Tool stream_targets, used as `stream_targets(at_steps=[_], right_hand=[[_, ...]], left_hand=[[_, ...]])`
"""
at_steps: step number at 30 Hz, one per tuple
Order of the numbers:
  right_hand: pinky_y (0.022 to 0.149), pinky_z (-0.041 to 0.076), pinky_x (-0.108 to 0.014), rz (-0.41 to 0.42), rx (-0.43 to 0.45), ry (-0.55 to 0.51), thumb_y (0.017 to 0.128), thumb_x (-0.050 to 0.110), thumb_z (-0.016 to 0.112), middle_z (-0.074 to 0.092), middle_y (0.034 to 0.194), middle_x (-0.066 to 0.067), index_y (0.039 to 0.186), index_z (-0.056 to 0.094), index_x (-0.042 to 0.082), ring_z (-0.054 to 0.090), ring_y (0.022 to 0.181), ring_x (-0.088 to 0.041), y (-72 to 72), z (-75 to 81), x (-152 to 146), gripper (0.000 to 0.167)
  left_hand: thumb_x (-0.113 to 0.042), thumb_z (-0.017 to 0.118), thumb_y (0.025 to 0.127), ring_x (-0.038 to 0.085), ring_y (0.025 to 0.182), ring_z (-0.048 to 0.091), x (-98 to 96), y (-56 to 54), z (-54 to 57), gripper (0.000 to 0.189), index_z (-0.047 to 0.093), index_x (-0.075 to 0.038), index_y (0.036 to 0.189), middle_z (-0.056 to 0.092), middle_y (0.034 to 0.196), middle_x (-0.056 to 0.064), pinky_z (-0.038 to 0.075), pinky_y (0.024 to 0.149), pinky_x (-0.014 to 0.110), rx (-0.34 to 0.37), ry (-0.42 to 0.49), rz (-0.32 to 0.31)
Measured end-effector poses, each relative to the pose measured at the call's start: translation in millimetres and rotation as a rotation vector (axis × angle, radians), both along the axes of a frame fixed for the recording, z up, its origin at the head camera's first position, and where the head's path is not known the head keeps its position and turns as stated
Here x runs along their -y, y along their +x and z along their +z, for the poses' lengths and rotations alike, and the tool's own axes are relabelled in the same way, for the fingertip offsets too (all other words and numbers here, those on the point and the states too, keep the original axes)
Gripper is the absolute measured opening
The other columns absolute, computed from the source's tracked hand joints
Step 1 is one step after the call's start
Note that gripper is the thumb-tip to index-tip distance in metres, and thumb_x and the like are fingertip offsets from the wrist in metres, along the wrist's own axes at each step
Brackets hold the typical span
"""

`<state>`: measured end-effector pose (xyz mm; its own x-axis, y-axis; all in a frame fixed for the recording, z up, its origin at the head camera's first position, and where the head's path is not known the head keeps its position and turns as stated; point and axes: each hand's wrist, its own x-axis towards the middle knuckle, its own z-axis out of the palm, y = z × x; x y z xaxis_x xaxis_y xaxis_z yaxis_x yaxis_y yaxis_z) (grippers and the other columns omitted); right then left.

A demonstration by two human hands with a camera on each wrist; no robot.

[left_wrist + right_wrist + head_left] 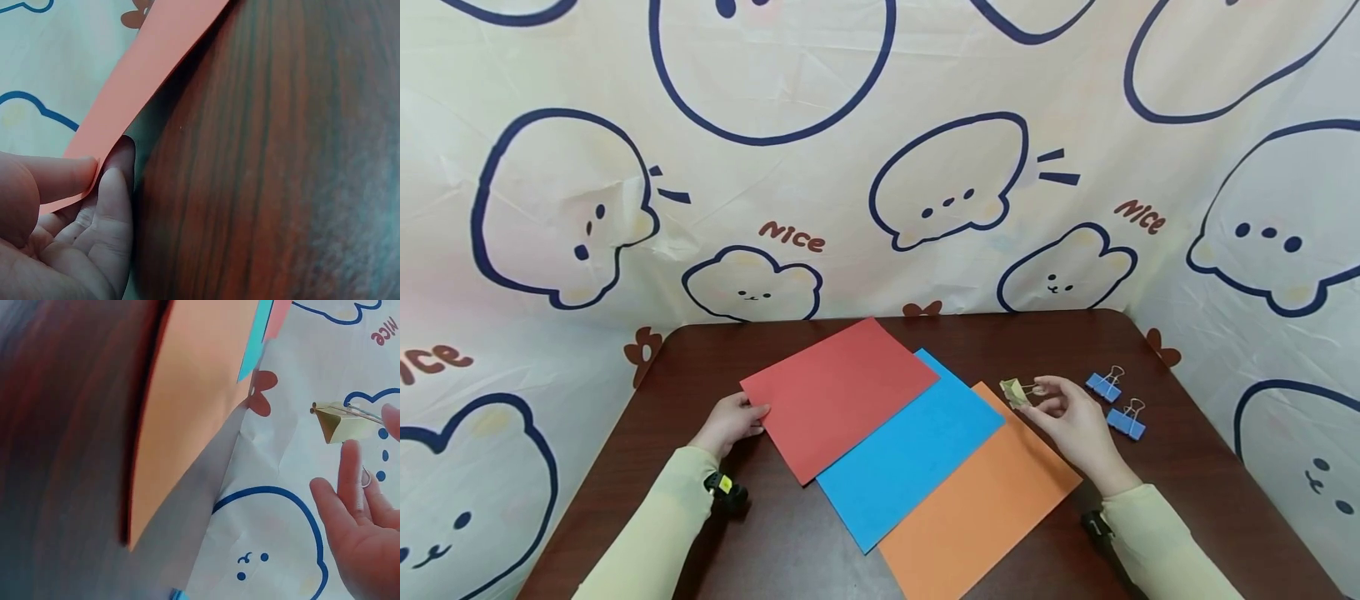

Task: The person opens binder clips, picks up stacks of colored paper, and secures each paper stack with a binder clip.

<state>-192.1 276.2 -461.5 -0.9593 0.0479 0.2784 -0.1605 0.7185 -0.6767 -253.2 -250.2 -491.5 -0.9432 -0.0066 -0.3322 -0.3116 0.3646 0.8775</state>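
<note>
Red paper (842,400), blue paper (913,450) and orange paper (981,508) lie fanned out and overlapping, with the red one at the upper left. At the red sheet's left edge, my left hand (736,423) pinches the sheet between thumb and fingers. In the left wrist view the thumb presses the top of the red paper (137,87) and the fingers curl beneath. My right hand (1071,425) holds a yellow binder clip (1015,392) by its wire handles, above the upper corner of the orange sheet. The clip (344,424) points away from the fingertips in the right wrist view.
Two blue binder clips (1103,386) lie on the right side of the dark wooden table (700,367), beyond my right hand. A pale cloth (925,275) with cartoon drawings hangs behind the table and along both sides.
</note>
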Motion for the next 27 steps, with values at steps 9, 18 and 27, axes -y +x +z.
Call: stream_targets(at_steps=[9,18,27], right_hand=[[0.083,0.056,-0.018,0.07,0.186,-0.165,0.098,0.027,0.073,0.063,0.129,-0.02,0.146,0.05,0.0,0.067,0.113,-0.034,-1.1,5.2,-0.7,0.06],[0.091,0.056,-0.022,0.12,0.277,-0.256,0.1,0.028,0.069,0.06,0.138,-0.022,0.15,0.046,-0.001,0.062,0.125,-0.035,-3.4,4.7,-0.7,0.062],[0.093,0.055,-0.022,0.118,0.291,-0.252,0.104,0.028,0.063,0.06,0.135,-0.023,0.147,0.047,-0.003,0.061,0.125,-0.036,-4.5,3.4,-1.2,0.056]], left_hand=[[-0.014,0.056,0.107,0.011,0.078,0.064,0.5,0.5,-0.5,0.042,0.047,0.012,0.139,0.068,0.102,0.011,0.059,0.073,0.023,0.0,0.0,-0.004],[-0.014,0.057,0.106,0.01,0.078,0.064,-0.4,0.0,0.1,0.042,0.048,0.011,0.138,0.066,0.103,0.011,0.059,0.073,0.023,0.01,-0.002,0.002],[-0.013,0.056,0.106,0.009,0.079,0.064,-0.4,1.7,-1.4,0.042,0.047,0.012,0.139,0.066,0.107,0.014,0.059,0.073,0.022,-0.001,-0.003,-0.001]])
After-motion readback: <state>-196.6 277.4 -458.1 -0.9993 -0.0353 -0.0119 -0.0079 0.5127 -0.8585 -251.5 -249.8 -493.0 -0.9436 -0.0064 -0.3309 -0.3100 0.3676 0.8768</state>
